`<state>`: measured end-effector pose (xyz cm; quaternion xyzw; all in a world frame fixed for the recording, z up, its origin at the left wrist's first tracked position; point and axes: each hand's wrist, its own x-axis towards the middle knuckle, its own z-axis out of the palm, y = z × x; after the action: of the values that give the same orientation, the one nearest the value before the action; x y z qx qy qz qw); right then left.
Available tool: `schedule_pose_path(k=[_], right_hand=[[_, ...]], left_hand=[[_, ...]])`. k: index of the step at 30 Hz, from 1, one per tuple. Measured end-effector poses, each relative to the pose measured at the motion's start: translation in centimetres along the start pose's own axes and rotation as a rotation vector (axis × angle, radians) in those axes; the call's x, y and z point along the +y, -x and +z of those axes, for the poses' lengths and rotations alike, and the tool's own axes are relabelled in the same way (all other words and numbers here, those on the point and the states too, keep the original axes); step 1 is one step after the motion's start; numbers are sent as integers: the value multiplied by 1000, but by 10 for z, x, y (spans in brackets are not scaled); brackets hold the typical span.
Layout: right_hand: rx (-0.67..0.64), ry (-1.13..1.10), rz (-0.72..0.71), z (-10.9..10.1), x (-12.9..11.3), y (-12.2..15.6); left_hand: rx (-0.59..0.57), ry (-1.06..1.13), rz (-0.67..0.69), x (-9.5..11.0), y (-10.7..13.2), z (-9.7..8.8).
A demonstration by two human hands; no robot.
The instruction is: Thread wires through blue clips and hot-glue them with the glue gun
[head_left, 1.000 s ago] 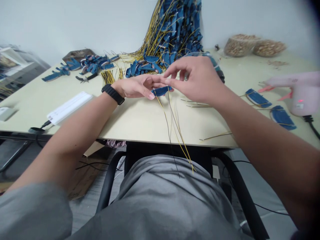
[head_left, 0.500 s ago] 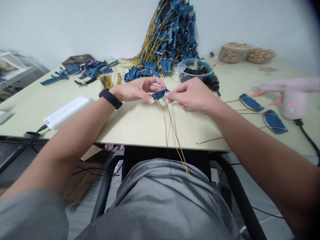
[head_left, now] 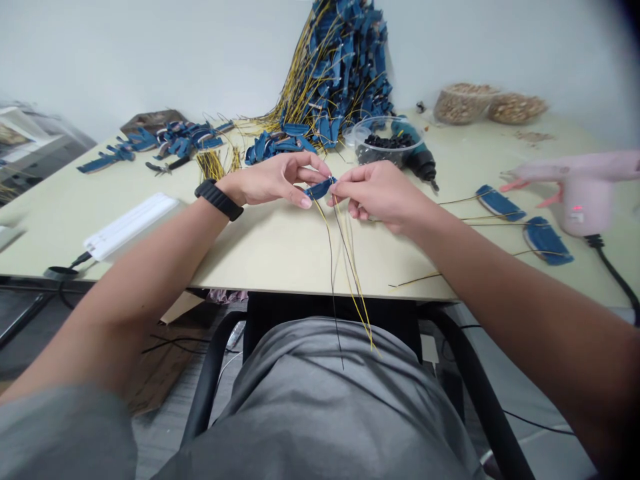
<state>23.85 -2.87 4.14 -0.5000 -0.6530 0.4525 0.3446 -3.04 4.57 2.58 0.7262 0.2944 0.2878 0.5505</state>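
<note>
My left hand (head_left: 267, 181) and my right hand (head_left: 380, 195) meet above the table's near edge. Between their fingertips they pinch a small blue strip (head_left: 319, 189), each hand holding one end. Thin yellow and black wires (head_left: 345, 267) run from the strip, down over the table edge and towards my lap. A black strap watch (head_left: 219, 199) sits on my left wrist. Just past my fingers, a heap of blue strips with yellow wires (head_left: 340, 73) leans against the wall.
Further blue strips with wires (head_left: 185, 138) and small pliers (head_left: 159, 167) lie at back left. A clear tub of black pieces (head_left: 387, 141) and a drill (head_left: 420, 160) stand behind my right hand. A pink glue gun (head_left: 583, 190) and two blue strips (head_left: 545, 240) lie at right.
My view has tilted and shifted slightly. My hands have drawn closer together on the blue strip, and my right hand has come down from above it.
</note>
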Motion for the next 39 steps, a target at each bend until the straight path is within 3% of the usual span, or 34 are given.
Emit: schedule_pose_path(k=[10, 15, 21, 27, 39], right_hand=[[-121, -197, 107, -7, 3, -9], [-79, -186, 92, -5, 7, -10], [82, -13, -29, 5, 5, -2], [206, 364, -227, 6, 13, -3], [301, 826, -517, 8, 34, -13]], left_hand=[[-29, -21, 43, 3, -1, 2], [11, -51, 59, 3, -1, 4], [36, -32, 55, -1, -2, 4], [40, -14, 44, -5, -2, 5], [-21, -60, 87, -9, -6, 2]])
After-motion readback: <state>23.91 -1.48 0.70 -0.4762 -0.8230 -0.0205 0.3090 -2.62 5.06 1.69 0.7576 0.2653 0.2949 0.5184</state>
